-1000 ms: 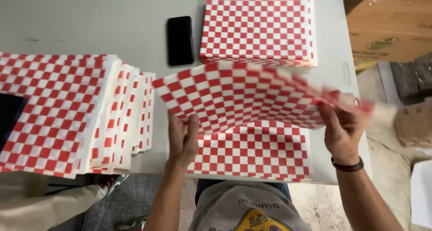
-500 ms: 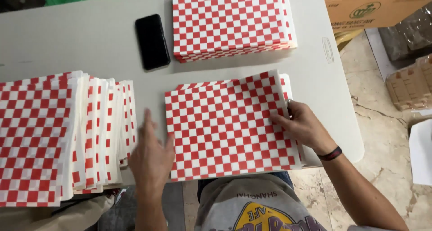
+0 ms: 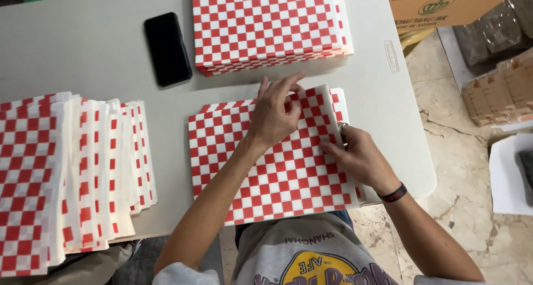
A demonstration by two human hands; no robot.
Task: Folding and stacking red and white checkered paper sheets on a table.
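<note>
Count: three lots of red-and-white checkered paper on the counter (image 3: 83, 46). One neat stack (image 3: 269, 24) sat at the far edge, one fanned pile (image 3: 72, 174) lay at your left, and the small working stack (image 3: 277, 163) was right in front of you, at the near edge. One black phone (image 3: 167, 49) lay face up between the fanned pile and the far stack, touching neither.

Your left hand (image 3: 276, 114) lay flat on the working stack near its far edge, fingers spread wide, palm down, gripping nothing. Your right hand (image 3: 358, 154) was at the stack's right edge, fingers narrowed onto the top sheet's edge; couldn't tell if it actually pinched a sheet or just pressed it. A dark band (image 3: 394, 194) was on your right wrist.

Surface: plain pale grey counter, rounded corner at your right. The fanned pile overhung the near edge. The floor (image 3: 444, 151) was beige marbled tile.

Containers: one brown cardboard box (image 3: 444, 4) stood past the counter's far right corner, contents not visible. Wrapped brown bundles (image 3: 494, 29) and a stack of brown moulded trays (image 3: 499, 90) sat on the floor at right; couldn't tell what the bundles held.
</note>
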